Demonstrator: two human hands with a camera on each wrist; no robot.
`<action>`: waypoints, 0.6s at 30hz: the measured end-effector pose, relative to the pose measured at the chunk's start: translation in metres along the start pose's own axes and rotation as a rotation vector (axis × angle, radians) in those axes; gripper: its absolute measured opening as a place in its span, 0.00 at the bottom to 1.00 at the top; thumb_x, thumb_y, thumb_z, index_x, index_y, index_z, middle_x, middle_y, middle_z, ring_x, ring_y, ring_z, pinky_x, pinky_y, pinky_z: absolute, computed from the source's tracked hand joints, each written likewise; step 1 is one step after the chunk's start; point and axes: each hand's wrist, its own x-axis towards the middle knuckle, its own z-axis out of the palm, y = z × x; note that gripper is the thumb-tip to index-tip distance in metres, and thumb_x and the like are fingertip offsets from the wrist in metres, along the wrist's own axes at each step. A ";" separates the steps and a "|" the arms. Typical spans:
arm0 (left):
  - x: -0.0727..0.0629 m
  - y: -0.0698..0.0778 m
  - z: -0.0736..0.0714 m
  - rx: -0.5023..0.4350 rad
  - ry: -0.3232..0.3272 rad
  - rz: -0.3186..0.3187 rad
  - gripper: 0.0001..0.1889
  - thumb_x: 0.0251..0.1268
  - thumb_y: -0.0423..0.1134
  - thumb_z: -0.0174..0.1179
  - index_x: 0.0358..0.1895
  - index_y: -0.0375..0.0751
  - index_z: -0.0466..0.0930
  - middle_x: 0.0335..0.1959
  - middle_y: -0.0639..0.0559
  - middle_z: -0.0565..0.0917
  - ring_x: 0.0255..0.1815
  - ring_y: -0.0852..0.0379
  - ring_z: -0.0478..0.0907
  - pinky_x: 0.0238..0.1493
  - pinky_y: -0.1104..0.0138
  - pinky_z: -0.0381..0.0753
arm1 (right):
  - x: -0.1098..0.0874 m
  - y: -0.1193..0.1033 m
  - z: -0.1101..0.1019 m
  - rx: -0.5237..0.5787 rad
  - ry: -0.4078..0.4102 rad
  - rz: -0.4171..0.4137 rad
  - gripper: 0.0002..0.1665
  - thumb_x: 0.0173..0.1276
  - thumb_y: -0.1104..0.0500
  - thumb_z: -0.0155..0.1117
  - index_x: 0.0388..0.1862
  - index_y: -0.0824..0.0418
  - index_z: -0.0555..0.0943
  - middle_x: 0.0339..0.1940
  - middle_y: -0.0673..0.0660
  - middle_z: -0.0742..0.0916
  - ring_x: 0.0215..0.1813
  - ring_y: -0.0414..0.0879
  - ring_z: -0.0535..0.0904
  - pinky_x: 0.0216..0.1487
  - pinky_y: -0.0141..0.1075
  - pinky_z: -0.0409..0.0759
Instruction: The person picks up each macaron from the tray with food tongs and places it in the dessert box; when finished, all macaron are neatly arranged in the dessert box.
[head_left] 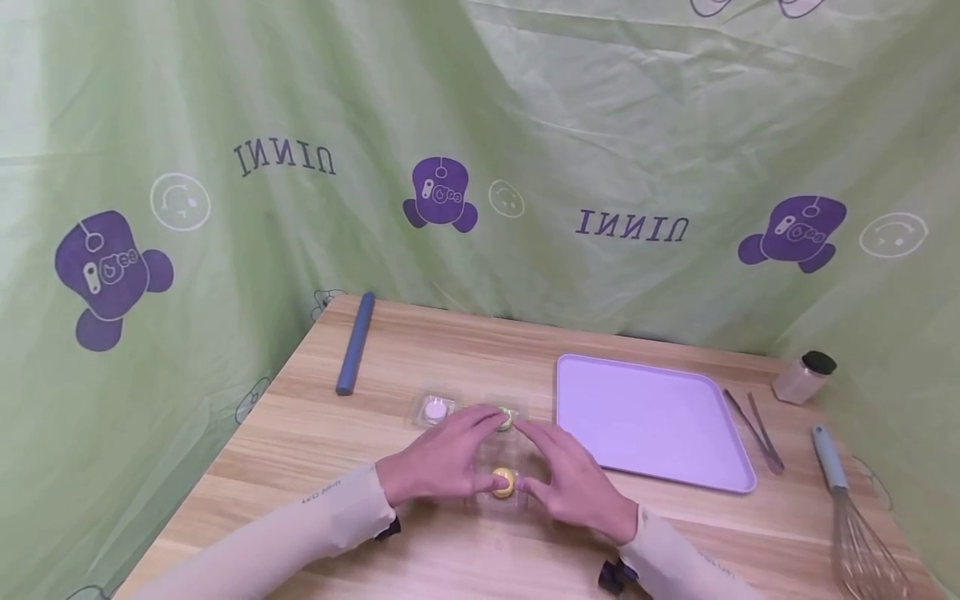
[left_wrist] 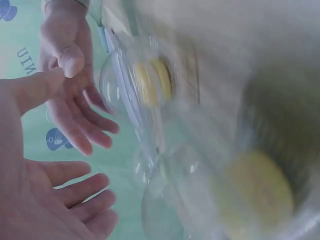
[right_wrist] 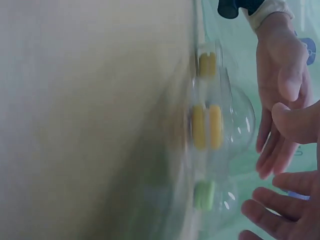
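A clear plastic pack [head_left: 501, 454] with domed compartments lies on the wooden table between my hands. It holds macarons: a yellow one [head_left: 504, 492] at the near end, a green one [head_left: 507, 418] farther back and a pale lilac one [head_left: 435, 409] at the back left. My left hand [head_left: 438, 457] hovers over the pack's left side, my right hand [head_left: 577, 483] over its right. Both have loosely extended fingers, with thumbs near the yellow macaron's dome and fingertips by the green one. In the right wrist view, the palms stand beside the domes [right_wrist: 243, 120] with nothing gripped.
To the right lies a lilac tray [head_left: 652, 421], with metal tongs [head_left: 757, 433], a black-lidded jar [head_left: 804, 379] and a whisk [head_left: 855, 508] beyond it. A blue rod [head_left: 356, 343] rests at the back left. Green printed cloth [head_left: 525, 108] hangs around the table.
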 end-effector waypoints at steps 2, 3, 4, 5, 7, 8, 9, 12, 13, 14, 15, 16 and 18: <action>0.003 -0.004 -0.002 0.045 0.031 0.024 0.49 0.60 0.70 0.61 0.78 0.44 0.60 0.80 0.44 0.64 0.81 0.45 0.61 0.83 0.51 0.59 | 0.004 0.005 -0.002 -0.058 0.034 -0.046 0.53 0.55 0.44 0.78 0.76 0.60 0.68 0.71 0.62 0.78 0.70 0.58 0.76 0.71 0.57 0.76; 0.004 -0.006 -0.004 0.065 0.043 0.031 0.49 0.61 0.71 0.60 0.79 0.45 0.59 0.81 0.44 0.62 0.82 0.44 0.59 0.84 0.49 0.56 | 0.007 0.008 -0.003 -0.080 0.049 -0.062 0.53 0.55 0.44 0.78 0.76 0.60 0.67 0.72 0.63 0.77 0.71 0.59 0.75 0.72 0.58 0.74; 0.006 -0.008 -0.005 0.081 0.050 0.028 0.49 0.62 0.72 0.58 0.79 0.46 0.58 0.81 0.44 0.60 0.82 0.43 0.57 0.85 0.49 0.53 | 0.009 0.011 -0.004 -0.102 0.057 -0.072 0.54 0.55 0.43 0.77 0.77 0.60 0.66 0.74 0.64 0.75 0.73 0.60 0.73 0.74 0.60 0.71; 0.008 -0.010 -0.007 0.102 0.054 0.020 0.50 0.62 0.73 0.57 0.80 0.48 0.57 0.82 0.44 0.59 0.83 0.42 0.55 0.86 0.48 0.50 | 0.011 0.014 -0.006 -0.119 0.063 -0.076 0.55 0.55 0.42 0.77 0.77 0.59 0.66 0.76 0.64 0.73 0.75 0.61 0.70 0.76 0.62 0.67; 0.013 -0.016 -0.010 0.135 0.067 -0.005 0.49 0.62 0.75 0.54 0.81 0.52 0.55 0.83 0.44 0.56 0.84 0.40 0.53 0.86 0.46 0.45 | 0.016 0.020 -0.010 -0.157 0.056 -0.060 0.55 0.57 0.40 0.74 0.79 0.57 0.64 0.80 0.64 0.68 0.79 0.63 0.63 0.79 0.66 0.58; 0.016 -0.019 -0.012 0.153 0.076 -0.019 0.49 0.62 0.75 0.53 0.81 0.53 0.55 0.83 0.45 0.55 0.84 0.40 0.52 0.86 0.44 0.44 | 0.018 0.023 -0.013 -0.175 0.049 -0.046 0.55 0.58 0.39 0.73 0.79 0.56 0.63 0.81 0.64 0.66 0.81 0.64 0.60 0.79 0.68 0.54; 0.019 -0.023 -0.014 0.172 0.085 -0.029 0.49 0.62 0.76 0.52 0.81 0.54 0.54 0.84 0.44 0.55 0.84 0.40 0.51 0.85 0.43 0.44 | 0.020 0.027 -0.016 -0.193 0.040 -0.030 0.54 0.59 0.38 0.72 0.80 0.55 0.63 0.81 0.64 0.65 0.82 0.65 0.57 0.80 0.69 0.51; 0.027 -0.035 -0.021 0.208 0.128 -0.048 0.49 0.61 0.77 0.52 0.81 0.57 0.55 0.84 0.43 0.55 0.84 0.40 0.50 0.85 0.40 0.43 | 0.028 0.038 -0.026 -0.235 0.012 0.027 0.53 0.61 0.35 0.68 0.81 0.52 0.61 0.83 0.64 0.62 0.84 0.66 0.52 0.79 0.72 0.45; 0.030 -0.038 -0.024 0.219 0.141 -0.054 0.49 0.61 0.77 0.52 0.81 0.58 0.55 0.84 0.43 0.54 0.85 0.40 0.50 0.85 0.39 0.42 | 0.031 0.042 -0.030 -0.240 0.010 0.039 0.52 0.62 0.35 0.67 0.81 0.51 0.62 0.83 0.65 0.62 0.83 0.67 0.52 0.79 0.73 0.44; 0.032 -0.043 -0.027 0.224 0.150 -0.060 0.49 0.61 0.77 0.52 0.81 0.58 0.55 0.84 0.44 0.54 0.85 0.41 0.48 0.85 0.39 0.39 | 0.034 0.046 -0.033 -0.244 0.009 0.054 0.52 0.62 0.35 0.67 0.81 0.51 0.61 0.83 0.65 0.62 0.83 0.67 0.51 0.79 0.74 0.44; 0.036 -0.047 -0.030 0.229 0.162 -0.066 0.48 0.61 0.78 0.51 0.81 0.59 0.55 0.84 0.44 0.54 0.85 0.41 0.48 0.85 0.39 0.37 | 0.036 0.051 -0.036 -0.252 0.011 0.067 0.52 0.62 0.35 0.67 0.81 0.51 0.61 0.83 0.65 0.61 0.84 0.67 0.50 0.78 0.75 0.44; 0.039 -0.051 -0.033 0.224 0.176 -0.074 0.48 0.60 0.77 0.52 0.81 0.59 0.55 0.84 0.44 0.53 0.85 0.41 0.47 0.85 0.40 0.34 | 0.039 0.056 -0.039 -0.257 0.012 0.082 0.52 0.62 0.35 0.67 0.81 0.50 0.61 0.83 0.65 0.60 0.84 0.68 0.49 0.77 0.76 0.43; 0.044 -0.061 -0.039 0.216 0.198 -0.090 0.48 0.60 0.77 0.53 0.80 0.58 0.56 0.84 0.44 0.51 0.86 0.41 0.45 0.84 0.39 0.32 | 0.043 0.066 -0.046 -0.264 0.021 0.110 0.52 0.62 0.35 0.67 0.81 0.49 0.61 0.84 0.64 0.59 0.84 0.68 0.49 0.76 0.77 0.43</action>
